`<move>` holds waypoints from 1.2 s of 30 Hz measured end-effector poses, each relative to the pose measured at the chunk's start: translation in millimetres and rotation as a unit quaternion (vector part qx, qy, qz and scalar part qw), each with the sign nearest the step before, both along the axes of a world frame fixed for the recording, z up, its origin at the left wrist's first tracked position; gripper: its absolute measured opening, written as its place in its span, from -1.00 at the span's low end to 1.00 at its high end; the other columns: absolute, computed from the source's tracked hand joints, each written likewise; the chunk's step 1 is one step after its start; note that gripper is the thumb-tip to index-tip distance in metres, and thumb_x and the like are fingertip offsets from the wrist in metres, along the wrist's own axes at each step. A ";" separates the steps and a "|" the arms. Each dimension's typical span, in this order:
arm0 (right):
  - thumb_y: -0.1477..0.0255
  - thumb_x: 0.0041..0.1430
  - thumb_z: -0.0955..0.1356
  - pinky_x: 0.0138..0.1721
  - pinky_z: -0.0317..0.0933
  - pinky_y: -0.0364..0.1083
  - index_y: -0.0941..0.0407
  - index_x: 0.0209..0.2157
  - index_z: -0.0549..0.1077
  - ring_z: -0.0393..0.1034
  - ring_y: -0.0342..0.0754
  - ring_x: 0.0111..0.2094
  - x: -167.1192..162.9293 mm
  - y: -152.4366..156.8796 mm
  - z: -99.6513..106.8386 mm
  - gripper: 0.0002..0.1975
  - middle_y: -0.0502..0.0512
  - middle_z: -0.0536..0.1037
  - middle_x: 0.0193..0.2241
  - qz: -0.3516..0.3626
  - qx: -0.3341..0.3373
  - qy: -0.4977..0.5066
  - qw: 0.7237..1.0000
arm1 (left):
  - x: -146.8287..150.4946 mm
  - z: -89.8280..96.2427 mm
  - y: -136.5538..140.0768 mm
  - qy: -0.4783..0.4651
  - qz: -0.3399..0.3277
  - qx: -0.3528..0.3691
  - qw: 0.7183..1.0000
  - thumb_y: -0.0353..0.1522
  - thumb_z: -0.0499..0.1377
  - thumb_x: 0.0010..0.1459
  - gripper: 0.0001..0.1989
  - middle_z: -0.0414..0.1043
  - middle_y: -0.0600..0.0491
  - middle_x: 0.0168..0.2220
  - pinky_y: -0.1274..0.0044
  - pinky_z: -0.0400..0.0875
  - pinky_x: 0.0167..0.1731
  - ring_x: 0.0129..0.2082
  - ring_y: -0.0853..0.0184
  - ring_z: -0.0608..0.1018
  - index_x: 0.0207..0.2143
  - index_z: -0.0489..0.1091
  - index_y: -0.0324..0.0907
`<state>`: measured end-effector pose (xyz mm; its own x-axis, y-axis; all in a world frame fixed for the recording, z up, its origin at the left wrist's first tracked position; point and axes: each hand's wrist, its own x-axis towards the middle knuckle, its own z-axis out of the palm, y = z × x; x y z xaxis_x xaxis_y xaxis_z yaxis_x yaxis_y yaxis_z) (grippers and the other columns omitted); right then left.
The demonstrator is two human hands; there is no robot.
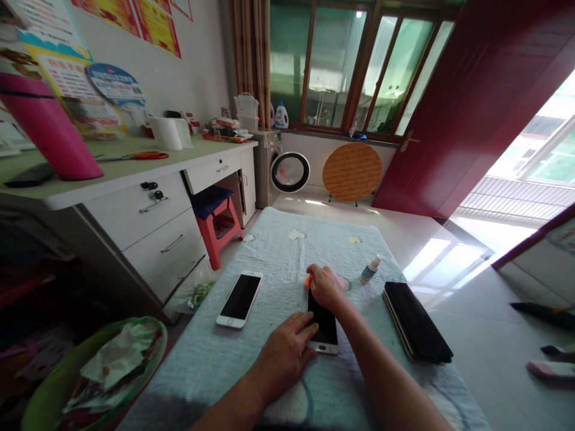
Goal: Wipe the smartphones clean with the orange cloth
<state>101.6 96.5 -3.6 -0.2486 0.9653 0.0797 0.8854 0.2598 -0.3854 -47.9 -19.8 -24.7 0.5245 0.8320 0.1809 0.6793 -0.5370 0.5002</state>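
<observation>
A smartphone with a dark screen and pale frame (324,326) lies face up on the blue cloth-covered surface (287,263). My left hand (290,341) rests at its lower left edge, fingers stretched onto the glass and thumb beside the frame. Over the phone's top end, my right hand (327,286) is closed on an orange cloth (309,281), mostly hidden under the fingers. To the left lies a white smartphone (241,299), also face up. A small spray bottle (371,269) stands right of my right hand.
A black folding case (417,323) lies along the surface's right side. At lower left stands a green-rimmed waste basket (157,347) with crumpled paper. A desk (135,209) with a pink flask (49,129), a red stool (220,230) and a washing machine (268,167) are beyond.
</observation>
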 end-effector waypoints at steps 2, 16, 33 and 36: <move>0.59 0.21 0.19 -0.17 0.07 -0.12 0.15 -0.08 0.44 0.34 -0.01 -0.14 -1.0 0.2 -0.4 -0.69 0.15 0.58 -0.19 0.009 0.000 -0.006 1.000 | 0.2 -0.1 -0.5 0.001 0.002 0.003 1.000 -0.40 0.24 0.16 -0.53 0.29 -0.12 0.20 0.25 0.26 0.20 0.20 0.11 0.34 0.13 0.35 -0.20; 0.61 0.20 0.17 -0.21 0.05 -0.10 0.14 -0.13 0.44 0.29 0.00 -0.23 48.2 -8.5 -8.4 -0.70 0.14 0.57 -0.23 -0.031 0.016 -0.020 0.999 | 2.6 2.3 -1.2 0.022 0.011 0.006 1.000 -0.42 0.25 0.15 -0.51 0.29 -0.14 0.21 0.27 0.28 0.19 0.19 0.12 0.36 0.14 0.34 -0.23; 0.62 0.17 0.23 -0.08 0.10 -0.10 0.10 -0.30 0.49 0.29 -0.01 -0.18 35.1 -24.8 -10.0 -0.76 0.11 0.51 -0.26 -0.021 0.062 0.065 0.996 | 2.4 1.1 -6.1 -0.015 0.027 0.037 0.999 -0.47 0.24 0.11 -0.60 0.37 -0.08 0.07 0.33 0.39 0.09 0.05 0.16 0.46 0.03 0.39 -0.17; 0.64 0.17 0.23 -0.04 0.08 -0.09 0.11 -0.32 0.51 0.29 -0.02 -0.17 31.5 -30.6 -7.3 -0.74 0.10 0.50 -0.27 0.007 0.056 0.047 0.997 | 2.6 -1.0 -5.5 -0.021 0.023 0.054 0.998 -0.47 0.25 0.11 -0.62 0.39 -0.06 0.05 0.31 0.38 0.07 0.03 0.14 0.46 0.02 0.40 -0.17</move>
<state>133.1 65.9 -10.9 -0.2478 0.9457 0.2104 0.8432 0.3175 -0.4339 -45.4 -25.3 -25.7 0.4761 0.8292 0.2927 0.6841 -0.5584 0.4692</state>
